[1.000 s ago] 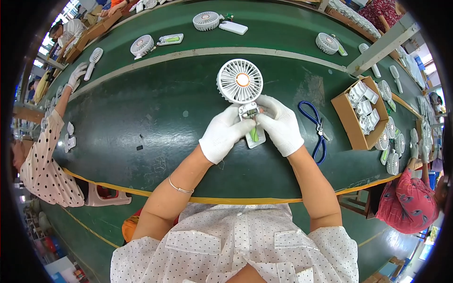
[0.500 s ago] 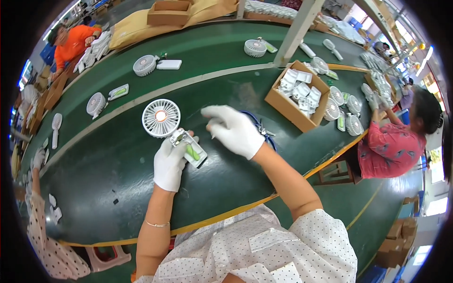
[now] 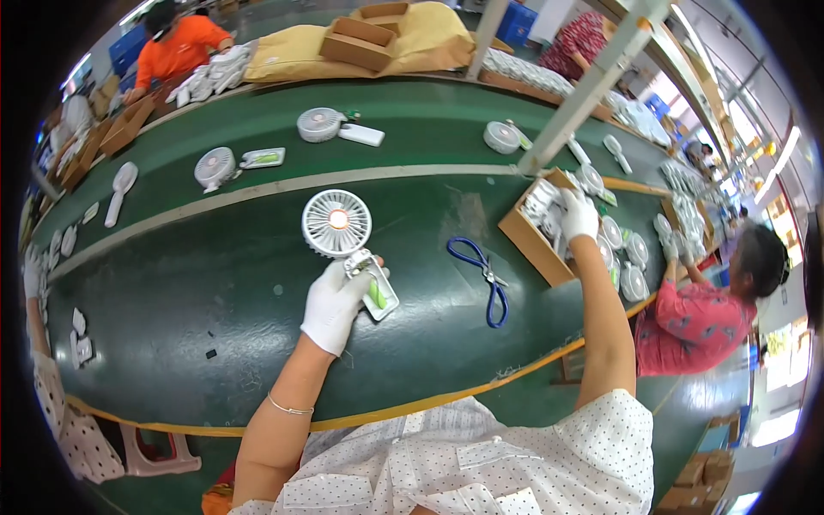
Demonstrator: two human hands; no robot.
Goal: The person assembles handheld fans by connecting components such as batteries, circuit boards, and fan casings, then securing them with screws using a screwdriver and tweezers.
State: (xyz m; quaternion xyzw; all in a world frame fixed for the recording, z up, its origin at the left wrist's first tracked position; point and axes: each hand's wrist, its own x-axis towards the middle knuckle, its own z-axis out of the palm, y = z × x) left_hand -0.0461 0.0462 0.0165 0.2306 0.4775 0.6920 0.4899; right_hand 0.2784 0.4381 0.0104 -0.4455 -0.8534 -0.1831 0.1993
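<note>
My gloved left hand (image 3: 333, 305) is closed round the handle of a white handheld fan (image 3: 337, 221). The handle's shell is open, showing a green piece (image 3: 376, 293) inside, and the round fan head points away from me. My gloved right hand (image 3: 579, 216) reaches into a cardboard box (image 3: 534, 249) of white plastic parts (image 3: 541, 204). Its fingertips blend in with those white parts, so their grip is unclear. Between my hands lies a pair of blue-handled scissors-like snips (image 3: 487, 276), touched by neither.
Several fans with opened handles stand right of the box and along the green conveyor belt (image 3: 421, 112) beyond a pale divider. Small black bits (image 3: 211, 354) and white pieces (image 3: 80, 339) lie to the left. A metal post (image 3: 592, 86) rises behind the box. Co-workers sit on both sides.
My right hand has moved right, from above the table near the fan into the cardboard box. The blue-handled snips now show fully. My left hand still holds the fan; the view has shifted.
</note>
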